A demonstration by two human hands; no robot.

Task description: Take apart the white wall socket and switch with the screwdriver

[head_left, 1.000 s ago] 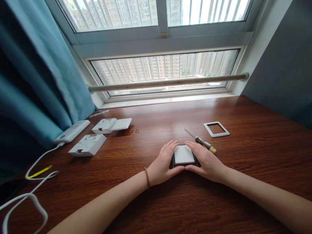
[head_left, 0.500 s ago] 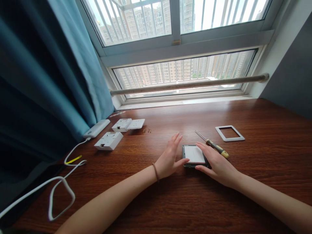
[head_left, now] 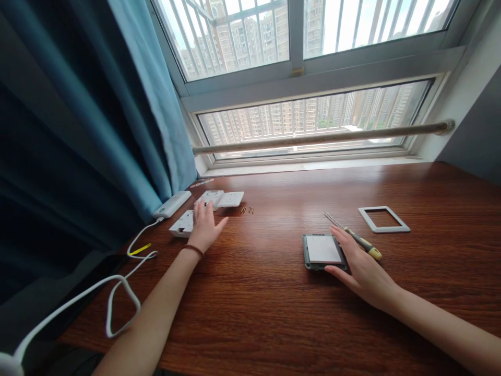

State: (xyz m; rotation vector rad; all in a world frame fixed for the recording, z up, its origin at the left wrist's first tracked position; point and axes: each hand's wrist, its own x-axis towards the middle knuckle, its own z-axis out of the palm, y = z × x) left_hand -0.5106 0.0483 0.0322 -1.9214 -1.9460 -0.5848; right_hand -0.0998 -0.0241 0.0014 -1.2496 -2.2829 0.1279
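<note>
A wall switch (head_left: 323,250) with a white rocker face and dark frame lies flat on the wooden desk (head_left: 274,303). My right hand (head_left: 362,269) rests beside its right edge, fingers stretched out and touching it. My left hand (head_left: 205,227) has reached far left and lies with spread fingers on a white box (head_left: 181,224), partly covering it. A second white box (head_left: 211,198) and a white plate (head_left: 230,199) sit just beyond my left hand.
A yellow-handled screwdriver (head_left: 354,237) lies right of the switch, a white frame (head_left: 383,219) further right. Small brass screws (head_left: 246,210) lie by the white plate. A white power bank (head_left: 172,204) with cable (head_left: 113,308) is at the left, under a blue curtain (head_left: 97,104).
My left hand left the switch and travelled left to the white box. My right hand stayed at the switch's right side. The view has turned to the left.
</note>
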